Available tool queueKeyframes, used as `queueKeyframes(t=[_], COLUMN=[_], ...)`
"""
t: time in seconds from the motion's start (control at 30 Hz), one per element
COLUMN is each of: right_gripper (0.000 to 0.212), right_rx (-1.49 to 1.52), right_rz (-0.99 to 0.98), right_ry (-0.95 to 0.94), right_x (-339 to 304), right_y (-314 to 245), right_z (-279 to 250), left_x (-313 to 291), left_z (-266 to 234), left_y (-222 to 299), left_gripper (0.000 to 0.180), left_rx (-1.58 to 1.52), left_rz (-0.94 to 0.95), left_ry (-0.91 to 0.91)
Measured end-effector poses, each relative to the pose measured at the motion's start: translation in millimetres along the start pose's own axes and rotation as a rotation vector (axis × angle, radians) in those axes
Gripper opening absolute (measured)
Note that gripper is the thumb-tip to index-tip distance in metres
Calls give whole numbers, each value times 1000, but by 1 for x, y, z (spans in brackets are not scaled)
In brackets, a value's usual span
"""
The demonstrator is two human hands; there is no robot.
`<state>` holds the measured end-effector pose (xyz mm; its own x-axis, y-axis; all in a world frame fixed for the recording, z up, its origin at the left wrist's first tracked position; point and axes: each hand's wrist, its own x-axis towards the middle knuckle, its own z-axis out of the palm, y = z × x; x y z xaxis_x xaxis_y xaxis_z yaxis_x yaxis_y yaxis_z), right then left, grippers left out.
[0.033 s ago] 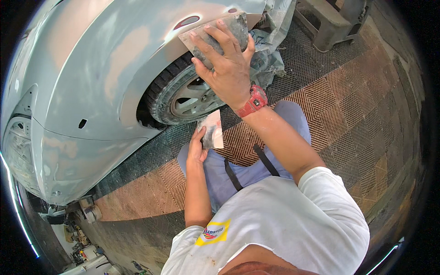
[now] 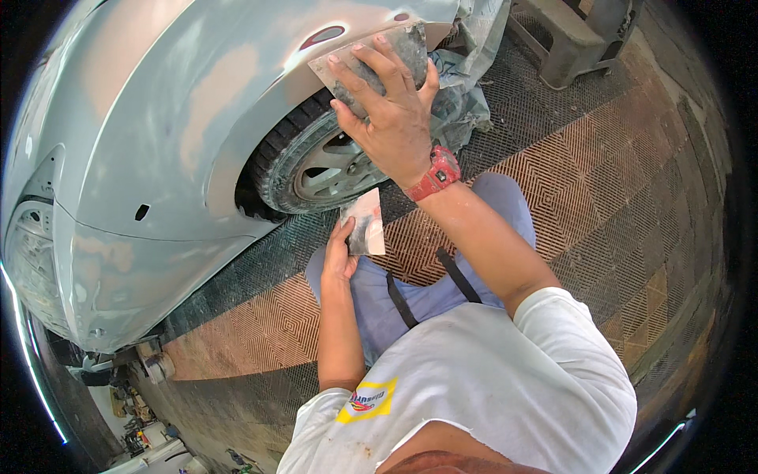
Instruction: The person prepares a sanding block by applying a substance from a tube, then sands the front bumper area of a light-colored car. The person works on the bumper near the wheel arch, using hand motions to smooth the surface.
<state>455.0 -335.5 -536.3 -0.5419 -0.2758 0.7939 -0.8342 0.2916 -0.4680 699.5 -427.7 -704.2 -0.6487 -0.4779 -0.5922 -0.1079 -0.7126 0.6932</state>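
Note:
My right hand point(image 2: 388, 107) lies with spread fingers on a thin, smudged grey rectangular sheet point(image 2: 410, 49), holding it against the car fender point(image 2: 260, 20) just above the wheel arch. Whether the sheet is sandpaper or a flat spreader, I cannot tell. Lower down, in front of the wheel point(image 2: 332, 162), my left hand point(image 2: 339, 251) grips a small pale card point(image 2: 367, 213) with grey and pinkish smears. Its thumb rests on the card; the other fingers are partly hidden. The grey fender has pinkish patches point(image 2: 217, 95) and an oval slot with a reddish inside point(image 2: 322, 37).
Crumpled plastic sheeting point(image 2: 466, 103) hangs beside the wheel. At the upper right stands a dusty grey step stool point(image 2: 564, 43). Brown and black patterned tiles point(image 2: 584, 174) cover the floor. A headlight point(image 2: 33, 245) is at the left; assorted items point(image 2: 142, 419) lie at the lower left.

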Motion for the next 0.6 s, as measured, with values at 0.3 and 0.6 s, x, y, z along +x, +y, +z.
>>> queueKeyframes(t=[0.3,0.6], right_gripper=[55,52], right_rx=[-21,-16], right_rz=[1,46], right_ry=[-3,-10], right_x=[-35,14], right_y=[18,-9], right_z=[6,-22], left_x=[6,5], left_z=[3,-1], left_y=[5,3], left_gripper=[50,49], left_rx=[7,-14], left_rz=[-3,4], left_ry=[-12,-19])
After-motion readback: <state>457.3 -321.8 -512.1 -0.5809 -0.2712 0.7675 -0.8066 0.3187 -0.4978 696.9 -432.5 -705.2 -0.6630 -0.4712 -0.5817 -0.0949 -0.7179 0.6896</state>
